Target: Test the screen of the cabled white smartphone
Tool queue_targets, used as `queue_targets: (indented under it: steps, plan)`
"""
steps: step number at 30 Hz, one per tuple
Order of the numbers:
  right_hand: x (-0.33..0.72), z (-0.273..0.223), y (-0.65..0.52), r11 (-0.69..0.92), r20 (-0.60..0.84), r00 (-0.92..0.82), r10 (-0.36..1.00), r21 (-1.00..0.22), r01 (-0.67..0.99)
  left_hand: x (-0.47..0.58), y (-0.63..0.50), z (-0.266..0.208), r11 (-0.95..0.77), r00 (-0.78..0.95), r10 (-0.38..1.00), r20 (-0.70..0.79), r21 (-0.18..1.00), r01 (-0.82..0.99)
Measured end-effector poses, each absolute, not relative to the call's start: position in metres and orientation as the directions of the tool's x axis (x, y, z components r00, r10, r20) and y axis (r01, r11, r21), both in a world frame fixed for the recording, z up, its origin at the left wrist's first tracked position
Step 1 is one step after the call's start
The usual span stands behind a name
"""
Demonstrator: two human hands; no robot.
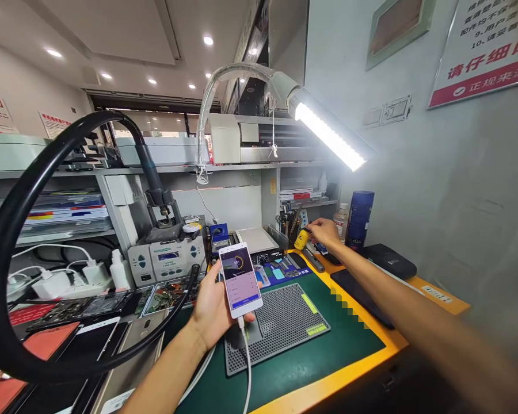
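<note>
My left hand (211,307) is closed around a white smartphone (242,282), screen facing me and lit, with a ring reading about 50 near its top. A white charging cable (247,356) is plugged into the phone's bottom edge and trails down toward the front. At the back right, my right hand (325,233) pinches the dark top of a small yellow bottle (301,239) that bears a black triangle mark. Whether that bottle touches the table cannot be made out. Beneath the phone lies a grey perforated mat (285,316) on a green work mat (345,339).
A hot-air station (166,259) stands at the back left, its thick black hose (4,230) looping across the left. Overhead hangs a lit lamp (328,135). Several phones lie at lower left. A blue canister (361,218) and black tablet (362,296) are at right.
</note>
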State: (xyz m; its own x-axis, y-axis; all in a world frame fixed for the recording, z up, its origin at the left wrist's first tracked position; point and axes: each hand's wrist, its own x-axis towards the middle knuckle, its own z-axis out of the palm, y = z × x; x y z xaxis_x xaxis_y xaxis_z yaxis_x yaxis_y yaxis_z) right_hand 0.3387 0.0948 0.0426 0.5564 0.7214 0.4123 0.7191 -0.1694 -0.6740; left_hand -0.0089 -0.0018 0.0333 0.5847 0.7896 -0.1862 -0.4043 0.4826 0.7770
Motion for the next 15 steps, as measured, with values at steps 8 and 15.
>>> queue_targets:
  steps: [8, 15]
  plan:
    - [0.332, 0.034, 0.097, -0.217, 0.399, 0.515, 0.759, -0.591, 0.777, -0.009, -0.002, 0.033, 0.463, 0.581, 0.795, -0.173, 0.793, -0.397]
    - [0.328, 0.034, 0.109, -0.225, 0.384, 0.435, 0.814, -0.482, 0.847, -0.009, -0.002, 0.032, 0.472, 0.585, 0.791, -0.18, 0.788, -0.395]
